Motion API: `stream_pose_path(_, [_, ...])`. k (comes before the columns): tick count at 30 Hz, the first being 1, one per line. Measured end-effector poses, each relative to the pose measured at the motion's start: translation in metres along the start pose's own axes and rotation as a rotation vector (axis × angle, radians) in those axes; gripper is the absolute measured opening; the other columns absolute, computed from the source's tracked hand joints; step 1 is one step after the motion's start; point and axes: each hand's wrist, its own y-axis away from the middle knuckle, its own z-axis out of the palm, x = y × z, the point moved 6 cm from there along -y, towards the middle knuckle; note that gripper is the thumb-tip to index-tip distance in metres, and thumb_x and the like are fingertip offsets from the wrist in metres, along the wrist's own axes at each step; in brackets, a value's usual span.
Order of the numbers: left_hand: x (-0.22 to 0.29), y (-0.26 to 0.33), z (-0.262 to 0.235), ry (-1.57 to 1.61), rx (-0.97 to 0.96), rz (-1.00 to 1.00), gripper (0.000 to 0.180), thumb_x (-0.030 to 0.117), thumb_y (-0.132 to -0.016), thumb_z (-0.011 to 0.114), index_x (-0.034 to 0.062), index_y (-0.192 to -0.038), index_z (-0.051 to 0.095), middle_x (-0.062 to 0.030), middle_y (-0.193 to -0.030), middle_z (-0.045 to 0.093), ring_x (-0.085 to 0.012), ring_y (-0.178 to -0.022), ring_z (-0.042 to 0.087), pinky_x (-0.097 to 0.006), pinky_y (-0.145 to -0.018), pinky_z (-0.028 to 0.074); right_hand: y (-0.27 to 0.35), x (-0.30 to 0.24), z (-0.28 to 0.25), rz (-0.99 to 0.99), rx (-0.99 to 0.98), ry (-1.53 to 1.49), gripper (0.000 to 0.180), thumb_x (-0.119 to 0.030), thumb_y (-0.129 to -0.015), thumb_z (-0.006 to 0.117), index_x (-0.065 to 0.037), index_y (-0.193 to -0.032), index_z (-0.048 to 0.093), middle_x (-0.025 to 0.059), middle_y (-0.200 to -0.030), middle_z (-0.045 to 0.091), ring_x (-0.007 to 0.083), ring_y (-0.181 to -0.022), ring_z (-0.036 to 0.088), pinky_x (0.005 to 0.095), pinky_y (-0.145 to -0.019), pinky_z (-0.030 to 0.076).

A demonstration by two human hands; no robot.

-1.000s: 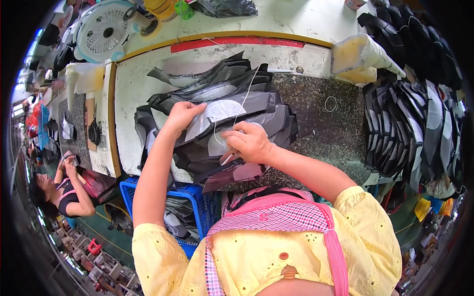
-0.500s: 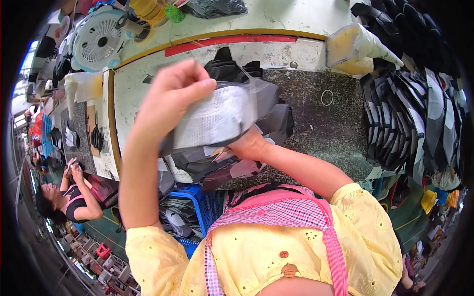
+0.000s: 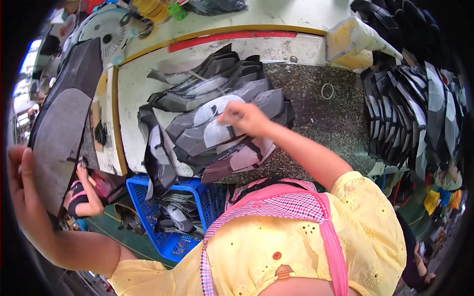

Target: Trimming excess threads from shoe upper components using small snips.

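Note:
My left hand [image 3: 22,190] is far out at the left edge, holding up a large flat grey and black cut piece [image 3: 64,123] by its lower end. My right hand [image 3: 244,118] rests on a loose pile of grey and black cut pieces [image 3: 207,128] in the middle of the worktable [image 3: 306,113], fingers pinched at the top piece. The pile spreads over the table's white and speckled surface and hangs over its near edge.
A long row of stacked dark pieces [image 3: 410,113] fills the right side. A blue crate [image 3: 177,217] with more pieces sits under the table. A yellow-white block [image 3: 353,42] lies at the back right, a white fan [image 3: 106,29] at back left. Another person [image 3: 81,195] works below left.
My left hand has lifted one piece off the pile and swung it far out to the left. My right hand stays on the pile.

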Motion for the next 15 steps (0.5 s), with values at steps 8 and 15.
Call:
stream_pose_path(8, [0.074, 0.055, 0.14, 0.803, -0.591, 0.027, 0.007, 0.004, -0.075, 0.058, -0.0011, -0.076, 0.053, -0.0052, -0.069, 0.052, -0.0119, -0.064, 0.049, -0.025, -0.059, 0.039, 0.007, -0.071, -0.256, -0.281, 0.863, -0.379, 0.01, -0.01, -0.085, 0.057, -0.006, -0.076, 0.054, -0.0019, -0.056, 0.043, 0.0083, -0.047, 0.039, 0.021, -0.044, 0.03])
stream_pose_path(15, [0.06, 0.158, 0.314, 0.499, -0.279, -0.001, 0.014, 0.013, -0.079, 0.06, 0.0034, -0.08, 0.05, -0.0115, -0.078, 0.048, -0.0318, -0.078, 0.05, -0.04, -0.067, 0.042, 0.04, -0.11, -0.215, -0.199, 0.709, 0.071, 0.005, -0.009, -0.085, 0.058, -0.005, -0.082, 0.058, -0.0032, -0.059, 0.048, 0.0051, -0.052, 0.041, 0.0194, -0.048, 0.031])
